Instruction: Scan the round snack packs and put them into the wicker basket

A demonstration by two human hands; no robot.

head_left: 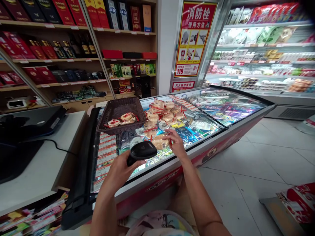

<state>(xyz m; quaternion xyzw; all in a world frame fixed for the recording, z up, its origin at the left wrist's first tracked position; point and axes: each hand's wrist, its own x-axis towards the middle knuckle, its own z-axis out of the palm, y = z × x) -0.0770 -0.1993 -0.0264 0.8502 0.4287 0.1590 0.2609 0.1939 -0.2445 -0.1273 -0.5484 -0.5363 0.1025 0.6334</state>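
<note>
A black handheld barcode scanner (142,150) is gripped in my left hand (118,168), its head pointing to the right. My right hand (176,141) has its thumb and fingers on the edge of a round, tan packaged snack (161,142) in clear wrap, just beyond the scanner's head. Behind it a loose pile of similar wrapped snacks (168,113) with red-edged wrappers lies on the freezer's glass top. To the left of the pile sits a dark brown woven basket (103,123), with a few packaged snacks (126,117) inside, some bearing red print.
The glass-topped chest freezer (209,134) stretches away to the right, with colourful packs showing through. At left is a white counter (66,131) with a black device and a cable. Shelves of boxes (128,31) and a lit refrigerated display (258,62) stand behind. A carton (295,206) lies lower right.
</note>
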